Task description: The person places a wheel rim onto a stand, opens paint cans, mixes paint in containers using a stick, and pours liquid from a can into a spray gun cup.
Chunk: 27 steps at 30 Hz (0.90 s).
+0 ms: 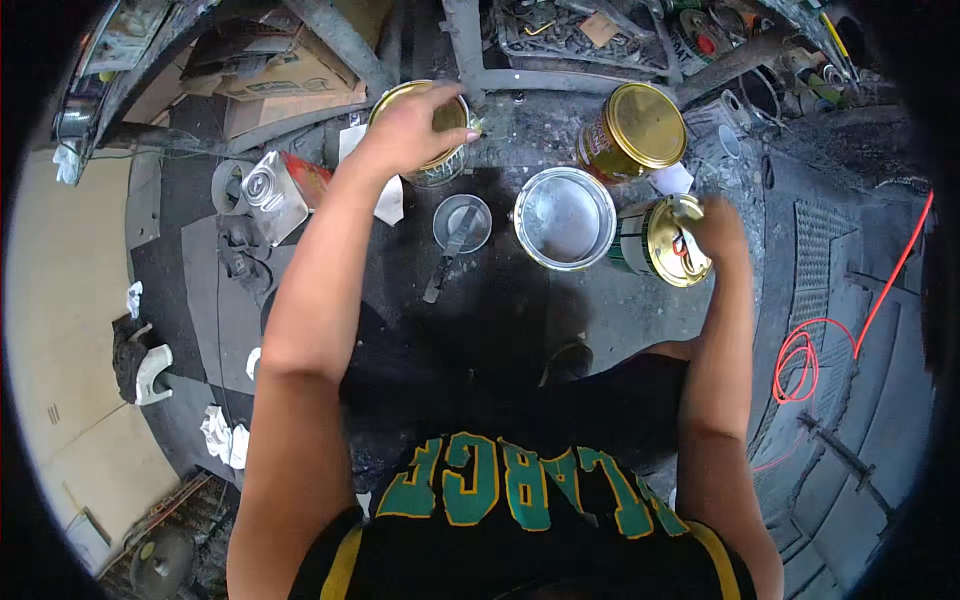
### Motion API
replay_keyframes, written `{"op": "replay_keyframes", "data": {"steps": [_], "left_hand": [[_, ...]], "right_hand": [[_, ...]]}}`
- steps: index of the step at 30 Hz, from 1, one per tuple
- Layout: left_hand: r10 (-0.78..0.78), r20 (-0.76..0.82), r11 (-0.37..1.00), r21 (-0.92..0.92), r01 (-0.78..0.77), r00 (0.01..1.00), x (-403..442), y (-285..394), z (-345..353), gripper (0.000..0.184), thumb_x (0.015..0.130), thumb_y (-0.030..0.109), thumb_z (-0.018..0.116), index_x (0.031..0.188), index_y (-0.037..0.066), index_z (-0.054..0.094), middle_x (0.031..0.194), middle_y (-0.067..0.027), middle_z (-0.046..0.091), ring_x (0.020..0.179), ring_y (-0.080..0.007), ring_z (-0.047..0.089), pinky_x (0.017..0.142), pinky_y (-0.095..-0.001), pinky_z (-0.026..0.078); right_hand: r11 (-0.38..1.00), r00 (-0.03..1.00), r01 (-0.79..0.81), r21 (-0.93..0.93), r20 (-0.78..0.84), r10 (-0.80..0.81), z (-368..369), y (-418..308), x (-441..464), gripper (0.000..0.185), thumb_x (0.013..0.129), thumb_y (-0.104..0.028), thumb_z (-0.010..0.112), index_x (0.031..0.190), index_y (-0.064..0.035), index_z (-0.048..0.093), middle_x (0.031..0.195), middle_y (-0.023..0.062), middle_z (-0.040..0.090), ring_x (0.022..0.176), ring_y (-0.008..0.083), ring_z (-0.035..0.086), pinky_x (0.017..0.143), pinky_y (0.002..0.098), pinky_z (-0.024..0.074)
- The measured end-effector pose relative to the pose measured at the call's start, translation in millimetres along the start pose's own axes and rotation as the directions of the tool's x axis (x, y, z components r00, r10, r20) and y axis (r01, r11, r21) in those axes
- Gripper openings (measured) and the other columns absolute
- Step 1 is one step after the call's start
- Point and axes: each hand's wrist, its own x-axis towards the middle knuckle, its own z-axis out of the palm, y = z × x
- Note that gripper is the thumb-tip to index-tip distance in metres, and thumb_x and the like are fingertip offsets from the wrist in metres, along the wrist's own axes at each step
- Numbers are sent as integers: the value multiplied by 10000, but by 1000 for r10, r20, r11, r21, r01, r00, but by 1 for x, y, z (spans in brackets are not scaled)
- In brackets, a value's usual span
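Note:
My left hand lies over the gold lid of a can at the upper left, thumb and fingers spread apart across the top. At the right, my right hand is closed at the edge of a green-sided can with a gold top; what its fingers hold is hidden. An open, silvery can stands between them. Left of it, a putty knife rests across a small round container. Behind, a gold-lidded can stands closed.
A metal rectangular tin stands at the left near a cardboard box. Metal frame legs and a tray of small parts are at the back. A red hose coils at the right. White crumpled paper lies lower left.

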Motion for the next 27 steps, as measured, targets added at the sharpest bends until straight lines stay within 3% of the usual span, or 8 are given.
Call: {"op": "replay_keyframes", "data": {"steps": [2,4,5,7,12,14,18,27], "left_hand": [[-101,170,981,-146,127,980,-5,28,-27,532,849,291,786,1285,24,637,1177,-177,699,1079,-306,673,964,-377,521],[-98,293,939,-288,185,951,-14,25,-24,332,846,158,724,1131,-1,663,932,-107,718,839,-214,681,803,-356,546],[-74,389,957,-232,176,918,-20,19,-17,306,832,129,709,1106,-1,662,919,-106,714,831,-213,679,793,-356,544],[-28,571,985,-125,121,821,-27,13,-6,262,805,71,679,1056,-1,660,894,-104,704,817,-213,675,773,-356,539],[-126,686,989,31,144,716,-64,-27,57,769,688,71,760,1400,81,470,1203,-212,667,1113,-375,642,942,-437,516],[-172,723,984,100,146,669,-73,-27,68,1138,626,55,823,1589,130,219,1494,-232,481,1395,-386,463,1157,-425,404],[-87,593,991,-29,129,801,-99,-32,100,1118,669,100,863,1592,105,233,1620,-216,294,1488,-371,335,1204,-426,348],[-32,314,974,-204,101,949,-92,-13,97,1019,606,206,927,1451,2,396,1410,-219,507,1342,-388,491,1138,-428,414]], "right_hand": [[943,929,283,175,-295,-225,-9,-60,-32,389,848,-223,763,1178,-31,690,1122,199,705,1031,375,688,868,451,554],[589,797,568,574,-207,-567,10,-124,-60,315,879,-173,718,1170,-54,707,1165,191,701,1045,344,694,860,425,558],[643,787,416,643,100,-609,-12,-172,-87,329,892,-153,691,1214,-81,691,1203,185,692,1075,336,687,873,437,562],[484,571,742,464,-57,-819,51,-220,-114,543,883,-164,713,1399,-123,548,1221,189,643,1026,360,692,844,446,578],[505,439,757,415,249,-863,96,-254,-139,538,871,-107,656,1394,-141,534,1177,205,623,1060,391,688,853,503,578],[518,460,758,395,239,-855,104,-258,-128,470,888,-105,620,1351,-130,545,1185,204,622,1045,384,695,846,502,579],[565,550,741,363,155,-821,98,-252,-106,345,917,-190,643,1246,-123,561,1154,178,615,1004,392,688,820,506,573],[615,833,531,582,-227,-504,56,-222,-86,154,967,-176,595,1061,-57,571,828,262,681,838,457,673,702,533,539]]}}
